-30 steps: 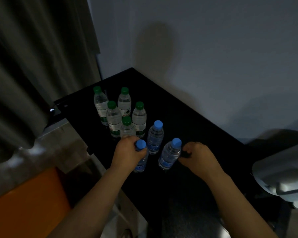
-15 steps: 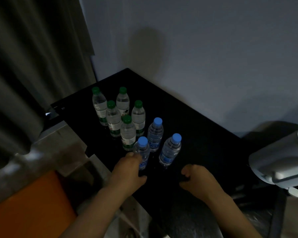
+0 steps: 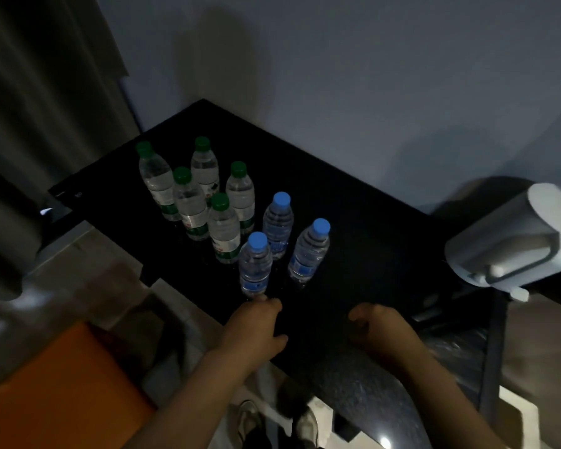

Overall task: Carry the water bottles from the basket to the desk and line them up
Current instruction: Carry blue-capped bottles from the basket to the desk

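Eight water bottles (image 3: pixel 223 229) stand upright on the black table (image 3: pixel 370 254), caps up: five green-capped behind, three blue-capped nearer. Their labels are too dim to read. The left hand (image 3: pixel 253 328) lies loosely curled, empty, just before the nearest blue-capped bottle (image 3: pixel 255 270). The right hand (image 3: pixel 382 332) is clenched and empty.

The room is dim; a plain pale wall (image 3: pixel 370 76) rises behind a black counter (image 3: pixel 353 222) set into the corner, and soft shadows lie on that wall; a heavy grey curtain (image 3: pixel 39 92) hangs at the left; pale floor (image 3: pixel 88 264) shows beside the counter's left edge; an orange surface (image 3: pixel 52 390) fills the lower left; a white appliance (image 3: pixel 512 241) sits at the right.
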